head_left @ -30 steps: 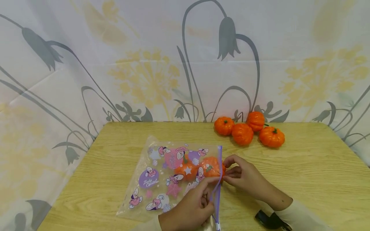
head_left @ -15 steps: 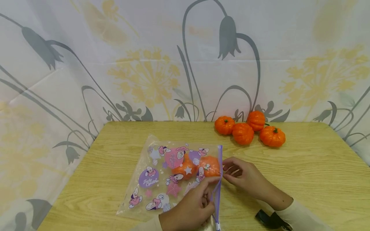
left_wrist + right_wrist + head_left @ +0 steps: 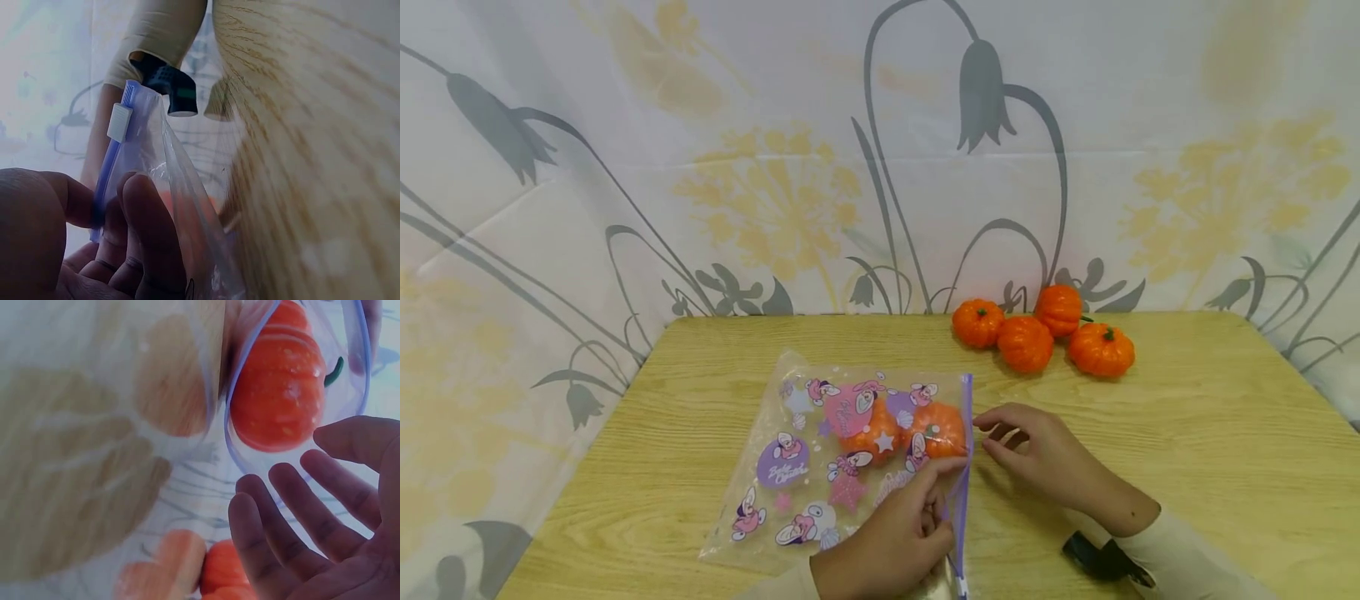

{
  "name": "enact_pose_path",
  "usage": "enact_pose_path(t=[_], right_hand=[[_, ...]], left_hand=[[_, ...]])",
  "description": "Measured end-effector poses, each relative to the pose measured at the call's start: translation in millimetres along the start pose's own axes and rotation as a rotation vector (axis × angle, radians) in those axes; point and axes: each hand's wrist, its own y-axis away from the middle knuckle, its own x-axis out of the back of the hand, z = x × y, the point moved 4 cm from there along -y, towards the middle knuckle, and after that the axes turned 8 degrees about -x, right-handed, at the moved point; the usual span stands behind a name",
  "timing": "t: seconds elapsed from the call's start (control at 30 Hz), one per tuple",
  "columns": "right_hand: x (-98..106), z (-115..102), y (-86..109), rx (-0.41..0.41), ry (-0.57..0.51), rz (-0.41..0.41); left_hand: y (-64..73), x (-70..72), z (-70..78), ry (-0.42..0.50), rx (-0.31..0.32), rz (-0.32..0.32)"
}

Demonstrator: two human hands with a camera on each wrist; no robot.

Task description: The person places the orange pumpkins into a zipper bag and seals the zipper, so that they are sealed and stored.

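Observation:
A clear zip bag (image 3: 760, 500) with cartoon prints lies on the table, its purple zip edge (image 3: 966, 500) facing right. Two small orange pumpkins, a nearer one (image 3: 942, 421) by the mouth and another (image 3: 868, 442) deeper in, show through the plastic. My left hand (image 3: 891, 533) pinches the bag's mouth edge between thumb and fingers; the white slider (image 3: 119, 123) sits near the end of the strip. Just outside the mouth is my right hand (image 3: 1037, 454), fingers loosely bent and holding nothing. In the right wrist view, the mouth gapes around the pumpkin (image 3: 278, 387) beside my fingertips.
Several more orange pumpkins (image 3: 1026, 343) are grouped at the back of the wooden table (image 3: 647, 433), right of centre. A flower-printed cloth (image 3: 760, 83) hangs behind the table. A black wrist camera (image 3: 1097, 558) is at my right sleeve.
The nearer pumpkin has slid left, fully into the bag, and my right fingers have let go of it and drawn back slightly. My left hand keeps its hold on the bag.

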Motion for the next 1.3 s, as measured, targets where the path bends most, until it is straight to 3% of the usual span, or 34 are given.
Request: enact_pose_path(t=[0.33, 0.67, 0.9, 1.3], right_hand=[[11.7, 0.1, -2.7, 0.081, 0.22, 0.141], [17.9, 1.4, -2.9, 0.107, 0.235, 0.161], [20.4, 2.1, -2.8, 0.098, 0.331, 0.197], [29.0, 0.7, -2.9, 0.1, 0.406, 0.288]], left_hand=[[0.0, -1.6, -0.2, 0.004, 0.018, 0.008], [-0.2, -1.2, -0.2, 0.011, 0.021, -0.016], [0.7, -1.0, -2.4, -0.006, 0.022, -0.022], [1.2, -1.1, 0.2, -0.036, 0.011, 0.009]])
